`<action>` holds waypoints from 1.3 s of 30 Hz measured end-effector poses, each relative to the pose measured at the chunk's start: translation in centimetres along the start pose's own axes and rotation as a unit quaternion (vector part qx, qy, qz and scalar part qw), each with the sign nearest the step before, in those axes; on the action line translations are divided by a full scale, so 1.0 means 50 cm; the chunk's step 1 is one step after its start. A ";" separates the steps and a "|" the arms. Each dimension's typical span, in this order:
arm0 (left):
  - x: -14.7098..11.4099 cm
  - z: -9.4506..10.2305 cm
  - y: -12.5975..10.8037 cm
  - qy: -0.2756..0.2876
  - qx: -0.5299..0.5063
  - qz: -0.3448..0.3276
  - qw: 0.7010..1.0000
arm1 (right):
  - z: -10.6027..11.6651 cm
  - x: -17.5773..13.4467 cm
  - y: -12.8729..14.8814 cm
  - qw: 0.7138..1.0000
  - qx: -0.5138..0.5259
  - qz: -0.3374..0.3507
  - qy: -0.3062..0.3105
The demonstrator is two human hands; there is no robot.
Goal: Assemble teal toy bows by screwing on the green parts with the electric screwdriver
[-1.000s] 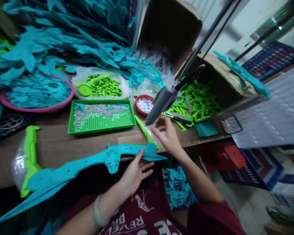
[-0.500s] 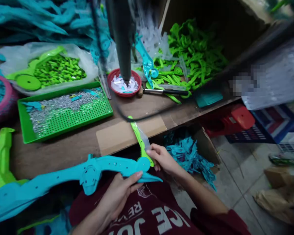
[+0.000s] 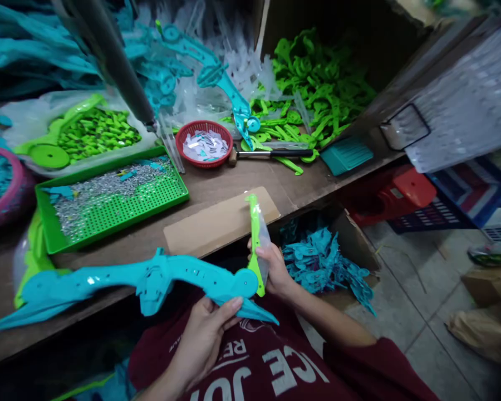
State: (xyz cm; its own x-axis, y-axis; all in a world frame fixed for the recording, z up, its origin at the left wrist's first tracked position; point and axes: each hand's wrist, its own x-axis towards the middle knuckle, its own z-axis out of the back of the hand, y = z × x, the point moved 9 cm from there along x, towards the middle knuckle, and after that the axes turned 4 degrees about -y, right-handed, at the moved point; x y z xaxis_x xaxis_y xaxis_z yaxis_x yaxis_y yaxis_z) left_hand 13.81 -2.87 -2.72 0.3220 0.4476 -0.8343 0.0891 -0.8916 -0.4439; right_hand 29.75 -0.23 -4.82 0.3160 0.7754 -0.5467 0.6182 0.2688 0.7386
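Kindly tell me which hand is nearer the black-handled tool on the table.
Right. The right hand is below the tool in view, holding the green piece; the left hand is farther, lower left, on the blue piece.

Turquoise plastic bar: curved, crosswise at bench edge, right tip pointed. Lime-green strip, translucent-edged: near upright beside bar's right disc. Similar green piece: left end.

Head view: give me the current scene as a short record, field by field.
Left hand: grips the long blue piece near its right-hand pointed tip
Right hand: holds a green piece with a clear side
Join: green piece at blue piece's round end; attachment unclear
Green tray: small silvery parts, some blue bits
Red basket: whitish pieces
Black-handled tool: lies right of red basket
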 end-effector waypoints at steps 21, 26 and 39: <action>0.002 0.022 -0.030 -0.017 -0.008 -0.046 0.999 | 0.011 -0.062 0.037 0.982 0.031 0.146 -0.118; 0.003 0.089 -0.041 -0.010 -0.048 -0.069 0.996 | 0.017 -0.003 0.051 0.996 -0.076 -0.045 0.032; -0.021 0.328 -0.055 -0.126 -0.099 -0.068 0.985 | 0.072 -0.008 0.149 0.982 -0.141 0.061 -0.113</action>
State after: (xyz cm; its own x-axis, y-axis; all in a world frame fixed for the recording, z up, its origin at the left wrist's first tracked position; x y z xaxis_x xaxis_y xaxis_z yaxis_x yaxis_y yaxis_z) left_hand -2.20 0.24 -6.00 0.0514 0.5449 -0.8370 0.3055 -0.8065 -0.5063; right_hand 36.80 -0.60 -0.50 0.5470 0.6740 -0.4965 0.3510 0.3537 0.8670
